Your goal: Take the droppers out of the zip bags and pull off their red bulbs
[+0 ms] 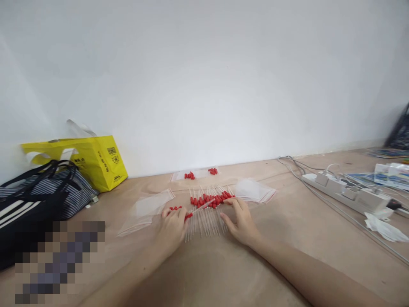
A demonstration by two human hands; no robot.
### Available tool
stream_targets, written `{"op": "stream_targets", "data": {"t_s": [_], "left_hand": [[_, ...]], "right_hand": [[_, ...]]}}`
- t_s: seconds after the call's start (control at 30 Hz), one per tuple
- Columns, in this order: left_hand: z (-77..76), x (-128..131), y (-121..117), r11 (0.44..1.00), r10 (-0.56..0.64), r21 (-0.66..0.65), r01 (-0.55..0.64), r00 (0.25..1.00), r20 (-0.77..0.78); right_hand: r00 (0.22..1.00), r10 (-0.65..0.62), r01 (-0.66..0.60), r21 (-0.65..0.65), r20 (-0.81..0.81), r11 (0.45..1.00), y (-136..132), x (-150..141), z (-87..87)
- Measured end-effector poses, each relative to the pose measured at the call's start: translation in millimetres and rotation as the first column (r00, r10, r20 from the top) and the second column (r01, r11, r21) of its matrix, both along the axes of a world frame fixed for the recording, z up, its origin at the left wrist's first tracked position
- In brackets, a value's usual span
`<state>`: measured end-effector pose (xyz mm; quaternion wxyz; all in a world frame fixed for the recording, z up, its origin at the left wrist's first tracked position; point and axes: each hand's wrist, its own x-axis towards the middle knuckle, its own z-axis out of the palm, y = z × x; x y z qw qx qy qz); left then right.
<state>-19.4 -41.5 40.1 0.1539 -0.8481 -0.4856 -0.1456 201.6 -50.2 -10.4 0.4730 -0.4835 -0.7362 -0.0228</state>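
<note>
The tabletop [191, 277] runs out of the picture at its near edge, and both of the person's forearms are cut off there. The left hand [172, 226] hides part of the red-capped tubes [211, 201], so its grip is unclear; the right hand [241, 221] covers some at the row's other end. Toward the tabletop's left, blocky pixels [60, 262] mask something (what it is, nobody could say). The black bag [28, 213] is cut off by the picture's left edge, and the yellow bag [111, 166] bears small print too tiny to read. By the back right corner, a dark object [400, 130] is blurred and cropped.
</note>
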Motion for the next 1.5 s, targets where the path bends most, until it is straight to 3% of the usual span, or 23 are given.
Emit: {"op": "stream_targets", "data": {"t_s": [0.1, 0.2, 0.4, 0.6, 0.93, 1.2, 1.5], "left_hand": [[-21.5, 3.4, -6.3, 0.964, -0.196, 0.191, 0.187, 0.980, 0.028], [-33.0, 10.1, -9.1, 0.907, -0.305, 0.322, 0.271, 0.951, 0.058], [-34.4, 17.5, -10.8, 0.870, -0.410, 0.366, 0.330, 0.897, 0.165], [-38.1, 14.7, -6.7, 0.866, -0.449, 0.334, 0.372, 0.872, 0.193], [-35.5, 10.5, -12.4, 0.866, -0.445, 0.324, 0.382, 0.883, 0.149], [-40.8, 10.0, -9.3, 0.831, -0.492, 0.376, 0.410, 0.857, 0.153], [-38.1, 12.0, -14.4, 0.839, -0.460, 0.381, 0.388, 0.880, 0.117]], "right_hand": [[0.983, 0.064, -0.074, 0.055, 0.170, 0.996, -4.7, -3.9, 5.7], [0.945, 0.119, -0.152, 0.085, 0.306, 0.985, -6.4, -9.5, 6.5], [0.920, 0.122, -0.198, 0.174, 0.373, 0.965, -3.0, -17.4, -0.8], [0.903, 0.131, -0.227, 0.197, 0.408, 0.954, -5.6, -18.3, -1.4], [0.894, 0.206, -0.265, 0.100, 0.398, 0.959, -8.7, -15.0, -1.0], [0.907, 0.242, -0.276, 0.053, 0.345, 0.960, -9.9, -15.0, -2.2], [0.899, 0.282, -0.293, -0.018, 0.336, 0.956, -13.0, -11.0, -1.8]]}}
